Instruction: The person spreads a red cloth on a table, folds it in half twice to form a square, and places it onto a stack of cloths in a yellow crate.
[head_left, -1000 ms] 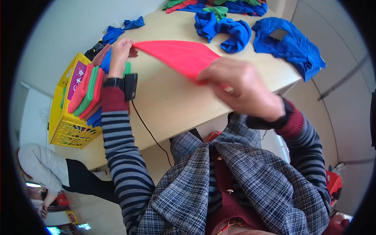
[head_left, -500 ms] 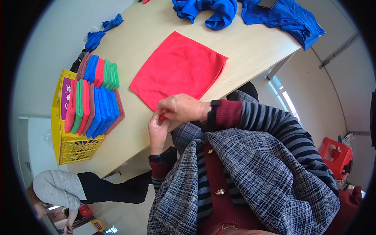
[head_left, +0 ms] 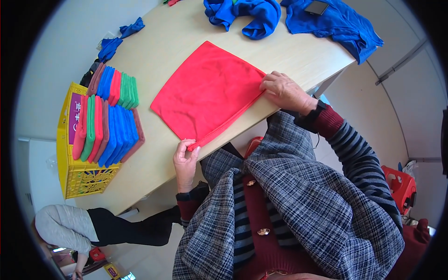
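Observation:
A red cloth [head_left: 207, 88] lies spread on the pale wooden table in front of me, its near edge running along the table's edge. My left hand [head_left: 185, 161] pinches the cloth's near-left corner between thumb and fingers. At the cloth's right corner, my right hand [head_left: 283, 91] has its fingers closed on the edge; the fingertips are partly hidden. Between the two hands the near edge looks straight, with a narrow doubled strip along it.
Folded towels [head_left: 116, 133] in red, green, brown and blue stand in rows at a yellow crate [head_left: 88, 179] on the left. Blue cloths [head_left: 326, 21] lie at the table's far side, a dark flat object [head_left: 316, 7] on one. A red stool [head_left: 398, 186] is at right; another person [head_left: 70, 226] bends lower left.
My right hand has moved from beside my left hand out to the cloth's right corner. My left hand has stayed at the near-left corner.

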Tool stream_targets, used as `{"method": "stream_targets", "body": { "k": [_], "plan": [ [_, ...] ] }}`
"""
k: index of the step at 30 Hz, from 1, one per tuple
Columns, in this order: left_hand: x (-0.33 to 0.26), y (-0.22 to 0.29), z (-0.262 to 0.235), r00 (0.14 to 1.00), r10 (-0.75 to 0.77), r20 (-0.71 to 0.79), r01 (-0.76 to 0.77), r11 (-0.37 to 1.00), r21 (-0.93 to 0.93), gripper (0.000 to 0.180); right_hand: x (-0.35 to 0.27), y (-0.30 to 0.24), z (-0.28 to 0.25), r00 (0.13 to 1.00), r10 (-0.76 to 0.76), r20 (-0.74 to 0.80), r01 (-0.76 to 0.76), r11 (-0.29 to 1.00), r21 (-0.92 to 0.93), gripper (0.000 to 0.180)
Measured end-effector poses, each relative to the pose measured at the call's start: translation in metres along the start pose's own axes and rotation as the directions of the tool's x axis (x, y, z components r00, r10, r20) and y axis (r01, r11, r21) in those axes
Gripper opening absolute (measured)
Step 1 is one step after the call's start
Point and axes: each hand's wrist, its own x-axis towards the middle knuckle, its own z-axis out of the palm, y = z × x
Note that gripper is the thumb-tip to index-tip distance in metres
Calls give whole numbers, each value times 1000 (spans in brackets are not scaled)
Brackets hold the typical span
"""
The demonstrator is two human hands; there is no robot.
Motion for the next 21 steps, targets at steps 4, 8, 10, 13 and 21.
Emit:
{"method": "stream_targets", "body": {
  "k": [4,8,10,13,21],
  "plan": [
    [-2,-2,1,1000,-12,-4,12,1000,7,16,-3,15,-2,996,90,-23,-90,996,5,17],
    [-1,-2,2,1000,-2,-10,2,1000,23,16,-3,19,3,987,136,-79,-137,991,5,18],
    [-1,-1,2,1000,-11,-25,12,1000,26,15,-1,19,6,990,115,-81,-117,993,-21,20],
    [-1,-3,2,999,-15,-29,16,999,28,15,1,19,6,993,82,-81,-83,997,-3,21],
    [-3,-2,2,999,-11,-42,12,1000,28,16,2,12,5,998,-11,-55,18,992,124,18]
  ]
}}
